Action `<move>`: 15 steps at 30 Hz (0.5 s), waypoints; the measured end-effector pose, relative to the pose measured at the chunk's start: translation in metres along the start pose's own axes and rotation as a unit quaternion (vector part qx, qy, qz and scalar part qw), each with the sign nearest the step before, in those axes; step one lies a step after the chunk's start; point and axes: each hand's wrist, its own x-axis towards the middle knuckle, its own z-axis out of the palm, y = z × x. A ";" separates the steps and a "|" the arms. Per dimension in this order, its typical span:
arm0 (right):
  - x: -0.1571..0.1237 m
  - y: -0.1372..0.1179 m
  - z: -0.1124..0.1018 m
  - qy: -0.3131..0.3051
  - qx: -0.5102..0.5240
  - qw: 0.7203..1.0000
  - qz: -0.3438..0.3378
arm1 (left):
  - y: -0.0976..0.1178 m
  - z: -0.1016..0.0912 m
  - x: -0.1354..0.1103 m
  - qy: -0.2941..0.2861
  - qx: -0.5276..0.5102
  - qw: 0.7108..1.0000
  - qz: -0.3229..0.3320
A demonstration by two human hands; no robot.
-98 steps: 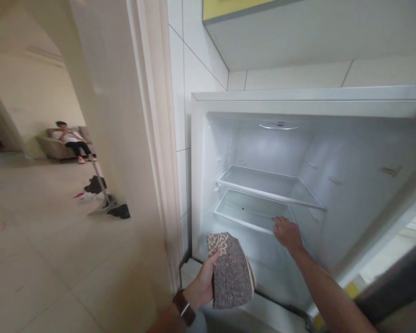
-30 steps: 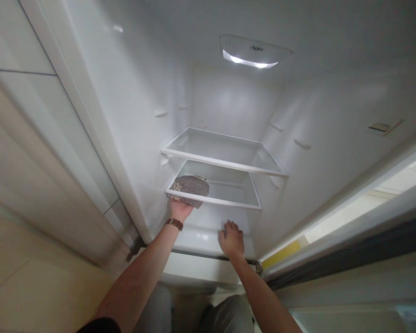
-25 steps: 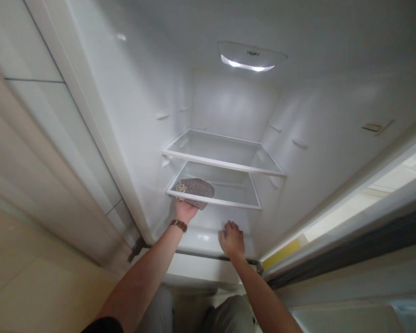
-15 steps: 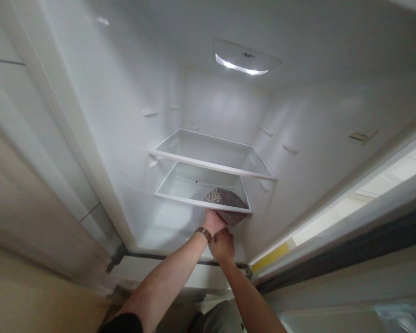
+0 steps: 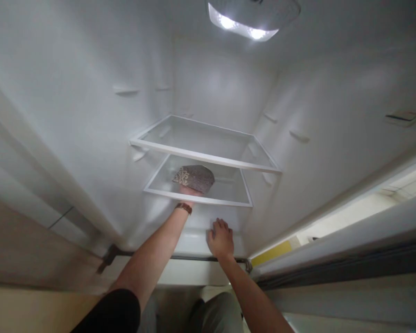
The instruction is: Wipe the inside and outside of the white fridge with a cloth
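Observation:
My left hand [image 5: 191,191], with a brown-strapped watch on its wrist, is closed on a grey-brown cloth [image 5: 197,177] that has a pale pattern at one end. Hand and cloth appear through the glass of the lower shelf [image 5: 225,202] and seem to be underneath it, near its middle. Lower and to the right, my right hand [image 5: 222,238] holds nothing that I can see. Its fingers are slightly bent and apart, close to the white surface at the bottom of the fridge.
An upper glass shelf [image 5: 208,156] with a white frame spans the fridge just above. A lit lamp [image 5: 242,27] is in the ceiling. Shelf ledges [image 5: 126,90] stick out from both side walls. Yellow and white strips [image 5: 272,254] run along the right side.
My left hand has moved left and deeper with the cloth, away from the shelf's right corner. My right hand has separated from it and stays low. The view has come closer to the shelves.

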 end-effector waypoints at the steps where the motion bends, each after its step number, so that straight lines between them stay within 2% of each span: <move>1: 0.000 0.000 0.000 -0.003 0.001 1.000 0.000 | 0.014 -0.006 0.004 0.011 -0.003 1.000 0.020; 4: -0.001 -0.001 -0.001 -0.007 0.005 1.000 0.001 | 0.046 -0.021 0.010 0.038 -0.025 0.996 0.077; 6: -0.001 -0.001 -0.001 -0.008 0.008 1.000 0.000 | 0.058 -0.025 0.012 0.050 -0.043 0.993 0.093; 10: -0.001 0.000 0.001 -0.001 0.013 1.000 -0.003 | 0.060 -0.028 0.023 0.062 -0.065 0.992 0.087; 15: -0.001 0.000 0.003 0.003 0.017 1.000 -0.002 | 0.060 -0.039 0.048 0.057 -0.102 0.990 0.072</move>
